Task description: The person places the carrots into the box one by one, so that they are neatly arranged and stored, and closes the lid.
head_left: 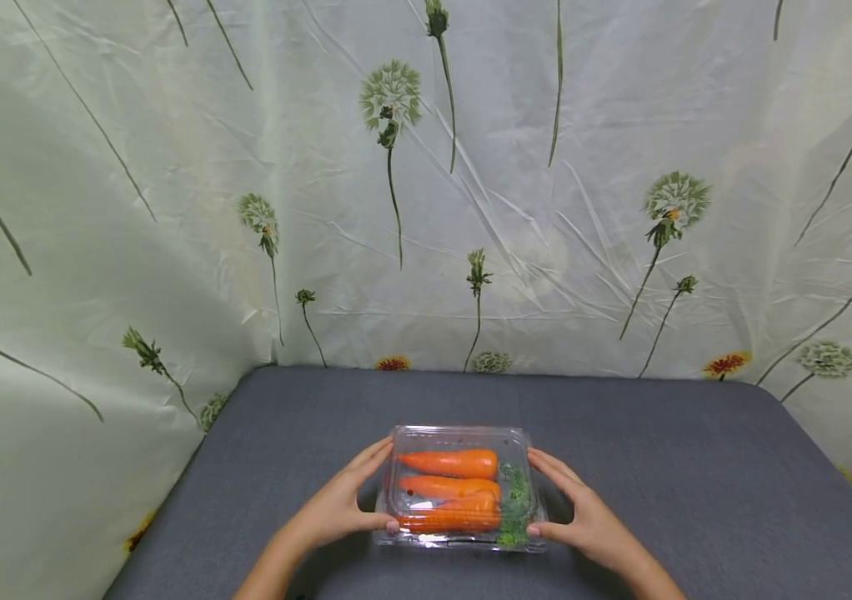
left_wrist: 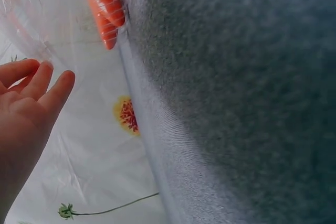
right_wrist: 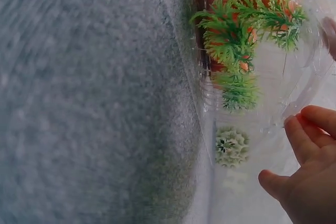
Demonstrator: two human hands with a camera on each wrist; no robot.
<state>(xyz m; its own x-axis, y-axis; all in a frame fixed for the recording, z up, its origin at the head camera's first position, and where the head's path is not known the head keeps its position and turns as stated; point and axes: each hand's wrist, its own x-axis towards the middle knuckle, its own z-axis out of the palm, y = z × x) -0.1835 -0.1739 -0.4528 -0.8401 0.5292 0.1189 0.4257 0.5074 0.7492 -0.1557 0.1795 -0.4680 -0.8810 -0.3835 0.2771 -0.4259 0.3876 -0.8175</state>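
A clear plastic clamshell box (head_left: 463,433) sits near the front middle of the table, its lid down. Inside lie three orange carrots (head_left: 450,463) side by side, tips to the left, with feathery green leaves (head_left: 514,500) at the right end. My left hand (head_left: 343,504) holds the box's left side, thumb at the front corner and fingers toward the back corner. On the opposite side, my right hand (head_left: 583,518) grips it the same way. The right wrist view shows fingertips (right_wrist: 291,124) at the clear plastic edge beside the leaves.
Dark grey cloth covers the table (head_left: 696,467), whose far edge meets a pale curtain (head_left: 546,208) printed with dandelions. More of that curtain hangs along the left side.
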